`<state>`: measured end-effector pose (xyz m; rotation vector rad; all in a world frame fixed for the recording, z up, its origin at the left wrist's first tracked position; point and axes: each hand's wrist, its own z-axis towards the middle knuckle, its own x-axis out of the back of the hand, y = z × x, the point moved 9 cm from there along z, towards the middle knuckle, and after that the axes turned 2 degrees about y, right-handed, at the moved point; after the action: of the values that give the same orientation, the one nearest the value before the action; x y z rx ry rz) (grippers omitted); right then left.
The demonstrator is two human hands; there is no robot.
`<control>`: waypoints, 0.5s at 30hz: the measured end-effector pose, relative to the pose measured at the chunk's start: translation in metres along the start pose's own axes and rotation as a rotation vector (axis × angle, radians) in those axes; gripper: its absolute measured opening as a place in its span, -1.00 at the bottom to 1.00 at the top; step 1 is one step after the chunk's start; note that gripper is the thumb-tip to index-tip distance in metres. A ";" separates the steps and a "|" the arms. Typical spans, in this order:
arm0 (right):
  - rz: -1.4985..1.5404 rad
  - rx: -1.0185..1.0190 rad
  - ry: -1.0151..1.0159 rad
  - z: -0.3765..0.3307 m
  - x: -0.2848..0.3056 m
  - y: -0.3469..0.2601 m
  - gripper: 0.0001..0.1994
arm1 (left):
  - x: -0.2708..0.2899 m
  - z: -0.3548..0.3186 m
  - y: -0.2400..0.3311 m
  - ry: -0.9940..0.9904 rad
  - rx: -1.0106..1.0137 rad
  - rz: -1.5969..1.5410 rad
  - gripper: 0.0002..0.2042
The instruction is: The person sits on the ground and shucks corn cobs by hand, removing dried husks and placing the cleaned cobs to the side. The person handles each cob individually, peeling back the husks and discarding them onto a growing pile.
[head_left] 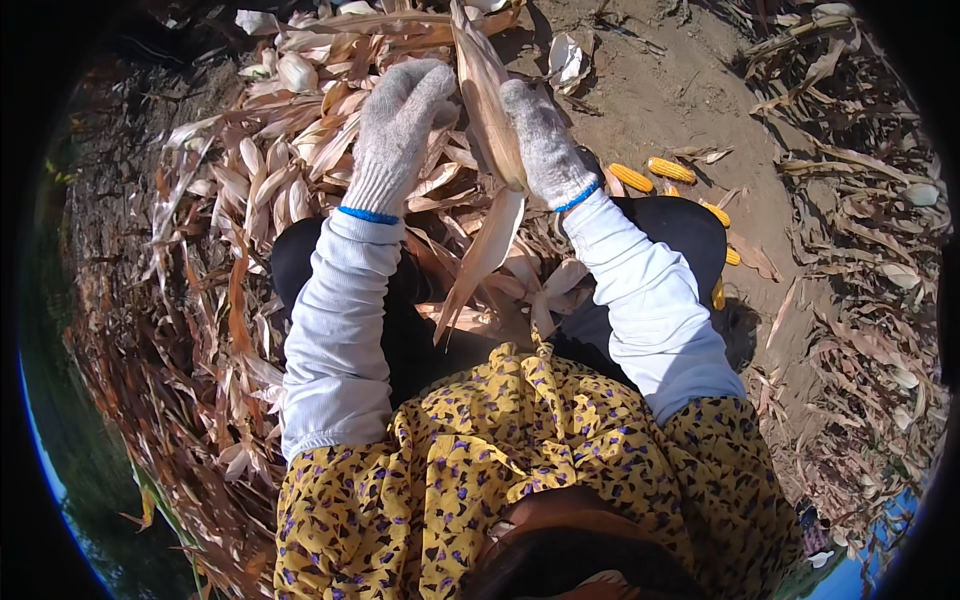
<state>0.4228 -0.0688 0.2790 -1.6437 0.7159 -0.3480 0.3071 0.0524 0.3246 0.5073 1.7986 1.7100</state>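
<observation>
Both my hands wear grey knit gloves with blue cuffs. My left hand (400,125) and my right hand (545,140) grip a corn ear still wrapped in dry tan husk (487,100) from either side, holding it upright in front of me. A long pale husk leaf (485,250) hangs down from it toward my lap. The kernels of this ear are hidden by the husk.
A heap of dry husks and unshucked ears (270,170) lies ahead and to my left. Several bare yellow corn cobs (670,170) rest on the dirt at my right. Dried stalks (860,230) cover the ground farther right. My knees in black trousers (670,220) point forward.
</observation>
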 end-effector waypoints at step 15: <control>-0.384 0.127 -0.283 -0.016 -0.026 -0.015 -0.62 | 0.017 0.006 0.011 -0.052 0.071 0.021 -0.80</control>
<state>0.3972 -0.0635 0.3006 -1.6618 0.1601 -0.4132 0.2967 0.0694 0.3324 0.5968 1.8275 1.6365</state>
